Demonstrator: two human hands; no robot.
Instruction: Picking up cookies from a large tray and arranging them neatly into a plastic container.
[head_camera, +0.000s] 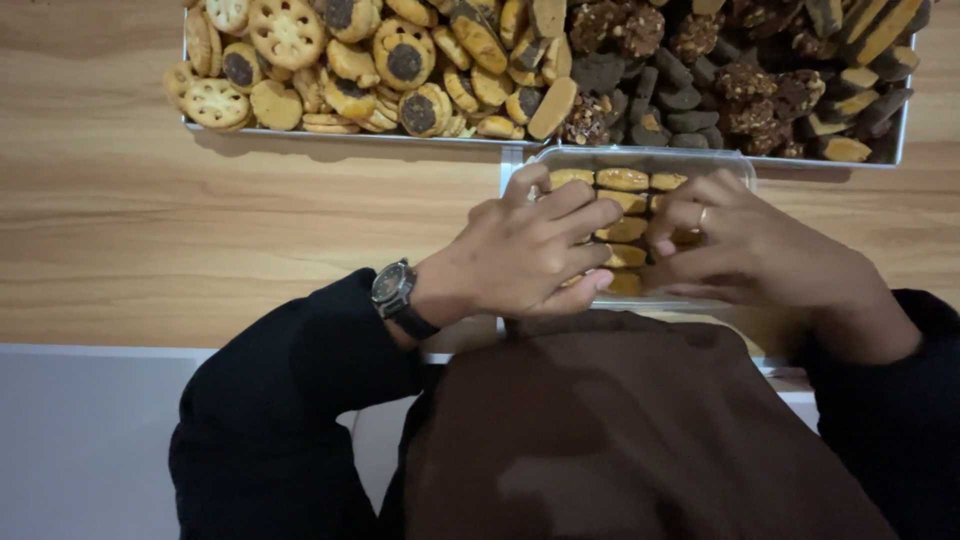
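A clear plastic box (640, 158) sits on the wooden table in front of me, holding rows of oblong golden biscuits (622, 180). My left hand (530, 255), with a dark wristwatch (393, 287) on its wrist, rests over the box's left side, fingers spread on the biscuits. My right hand (745, 245), wearing a ring, covers the box's right side, fingertips pinched among the biscuits. Whether either hand grips a biscuit is hidden by the fingers.
A long tray (330, 132) lies at the table's far edge, filled with round lattice and dark-centred biscuits (285, 30) on the left and dark chocolate and nut-coated ones (700, 90) on the right. Bare wood (150, 240) spreads to the left. A white floor (80, 440) lies below.
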